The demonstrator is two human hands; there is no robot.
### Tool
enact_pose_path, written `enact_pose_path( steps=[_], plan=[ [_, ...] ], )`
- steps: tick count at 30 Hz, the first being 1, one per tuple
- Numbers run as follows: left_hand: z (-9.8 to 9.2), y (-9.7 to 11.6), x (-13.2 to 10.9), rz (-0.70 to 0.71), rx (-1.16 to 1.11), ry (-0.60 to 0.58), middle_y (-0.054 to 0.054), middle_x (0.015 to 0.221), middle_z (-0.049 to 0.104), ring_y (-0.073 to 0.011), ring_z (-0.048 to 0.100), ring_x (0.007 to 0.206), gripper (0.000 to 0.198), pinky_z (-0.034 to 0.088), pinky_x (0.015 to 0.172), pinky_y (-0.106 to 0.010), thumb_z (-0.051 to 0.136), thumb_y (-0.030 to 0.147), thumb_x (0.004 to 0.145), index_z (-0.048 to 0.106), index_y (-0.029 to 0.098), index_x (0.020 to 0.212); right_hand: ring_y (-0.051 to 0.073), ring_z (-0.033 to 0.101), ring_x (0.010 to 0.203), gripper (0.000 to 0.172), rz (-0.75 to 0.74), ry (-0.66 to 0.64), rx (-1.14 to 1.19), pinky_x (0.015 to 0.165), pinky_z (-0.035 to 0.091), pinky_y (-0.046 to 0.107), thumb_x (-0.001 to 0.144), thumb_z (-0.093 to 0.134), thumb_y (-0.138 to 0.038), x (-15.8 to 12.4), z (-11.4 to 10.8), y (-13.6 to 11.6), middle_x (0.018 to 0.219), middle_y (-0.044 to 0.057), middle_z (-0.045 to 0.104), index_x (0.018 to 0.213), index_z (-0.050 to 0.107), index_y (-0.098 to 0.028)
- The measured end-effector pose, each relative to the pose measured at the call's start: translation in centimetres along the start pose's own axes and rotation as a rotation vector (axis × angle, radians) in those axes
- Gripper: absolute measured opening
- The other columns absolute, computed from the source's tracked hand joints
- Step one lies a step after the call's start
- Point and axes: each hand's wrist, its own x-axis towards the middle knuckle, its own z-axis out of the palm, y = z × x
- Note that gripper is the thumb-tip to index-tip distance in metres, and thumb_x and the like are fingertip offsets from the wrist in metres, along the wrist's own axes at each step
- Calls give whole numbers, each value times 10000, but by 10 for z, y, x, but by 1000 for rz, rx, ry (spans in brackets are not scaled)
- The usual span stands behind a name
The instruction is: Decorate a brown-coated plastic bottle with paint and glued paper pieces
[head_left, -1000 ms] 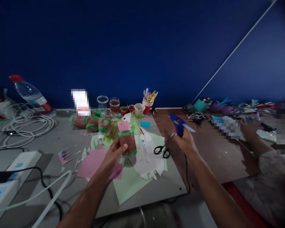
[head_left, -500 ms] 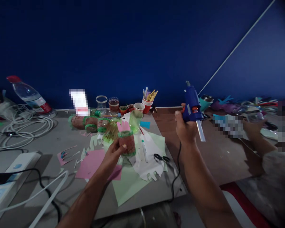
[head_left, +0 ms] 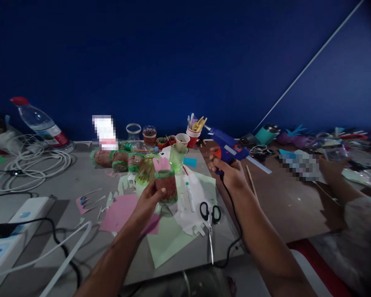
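Observation:
My left hand [head_left: 153, 196] is closed round a small brown jar [head_left: 167, 187] with green bands, and pink paper fingers [head_left: 161, 164] stick up from its rim. My right hand [head_left: 227, 169] grips a blue glue gun [head_left: 227, 146] by its handle. The gun's nozzle points up and left, and a clear glue stick [head_left: 259, 164] juts from its back. Behind the jar stands a green translucent cup [head_left: 177, 156]. Black-handled scissors [head_left: 210, 225] lie to the right of a marker [head_left: 189, 197] on white paper.
A power strip [head_left: 17, 227] and coiled white cables [head_left: 34, 181] occupy the left side. Brown banded bottles [head_left: 120, 161] lie at the back near paper cups [head_left: 193, 136]. Pink paper [head_left: 120, 212] lies near my left arm. Another person's arm [head_left: 336, 181] reaches in at the right.
The glue gun has swung from upright to nearly level and moved left in my right hand, its nozzle now nearer the cups. The scissors now show in full. My left hand and the jar have barely shifted.

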Motion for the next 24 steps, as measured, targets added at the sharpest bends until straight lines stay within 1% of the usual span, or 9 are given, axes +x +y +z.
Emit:
enact_pose_path(
  steps=[3, 6, 8, 10, 11, 15, 17, 21, 24],
  plan=[
    [1, 1, 1, -5, 9, -1, -80, 1034, 697, -251, 617, 988, 377, 464, 861, -338, 765, 357, 685, 667, 170, 998, 116, 494, 567, 305, 84, -145, 42, 592, 436, 281, 718, 669, -363, -10, -1, 0, 693, -21, 575, 979, 616, -214],
    [2, 3, 1, -14, 20, -16, -84, 1083, 693, -254, 615, 1021, 392, 463, 875, -338, 758, 355, 694, 656, 179, 1029, 106, 503, 585, 304, 140, -334, 105, 608, 444, 287, 689, 722, -366, -23, -1, -1, 890, 32, 638, 929, 635, -201],
    [3, 4, 0, -18, 22, -11, -85, 1131, 681, -253, 611, 1046, 420, 459, 889, -340, 750, 360, 703, 641, 194, 1073, 103, 514, 605, 309, 193, -474, 114, 608, 446, 282, 705, 730, -366, -30, -1, 0, 1025, 74, 641, 944, 648, -188],
    [3, 4, 1, -20, 36, 5, -89, 1134, 681, -256, 613, 1046, 437, 458, 892, -350, 747, 369, 705, 633, 197, 1091, 112, 532, 642, 338, 247, -576, 104, 612, 451, 275, 728, 723, -365, -36, -1, 5, 1073, 105, 638, 997, 651, -173],
    [3, 4, 1, -18, 51, 14, -92, 1113, 686, -256, 618, 1028, 433, 460, 884, -353, 746, 375, 706, 635, 192, 1083, 117, 539, 660, 344, 263, -601, 99, 618, 455, 272, 738, 718, -370, -38, 0, 9, 1073, 109, 639, 1008, 650, -167],
    [3, 5, 2, 15, 149, 38, -80, 976, 704, -235, 631, 909, 364, 465, 824, -332, 747, 393, 700, 662, 173, 979, 147, 572, 757, 298, 240, -652, 55, 697, 474, 280, 752, 701, -401, -40, 4, 21, 971, 76, 645, 920, 652, -160],
    [2, 5, 3, 27, 184, 39, -76, 940, 704, -228, 628, 872, 351, 462, 808, -323, 752, 398, 692, 670, 171, 947, 165, 585, 811, 296, 227, -652, 14, 738, 477, 288, 755, 693, -410, -40, 5, 24, 919, 61, 646, 910, 655, -161],
    [0, 2, 6, 36, 197, 48, -64, 856, 689, -216, 617, 804, 308, 459, 761, -305, 759, 401, 680, 666, 160, 847, 161, 586, 752, 316, 269, -590, -81, 673, 483, 281, 761, 679, -398, -42, 4, 26, 923, 68, 664, 974, 667, -165],
    [-1, -2, 8, 48, 153, 31, -58, 863, 683, -201, 615, 786, 287, 459, 759, -300, 752, 398, 691, 636, 164, 810, 144, 569, 685, 267, 264, -568, -110, 621, 478, 261, 737, 693, -353, -44, 5, 24, 898, 64, 669, 926, 672, -166]
  ],
)
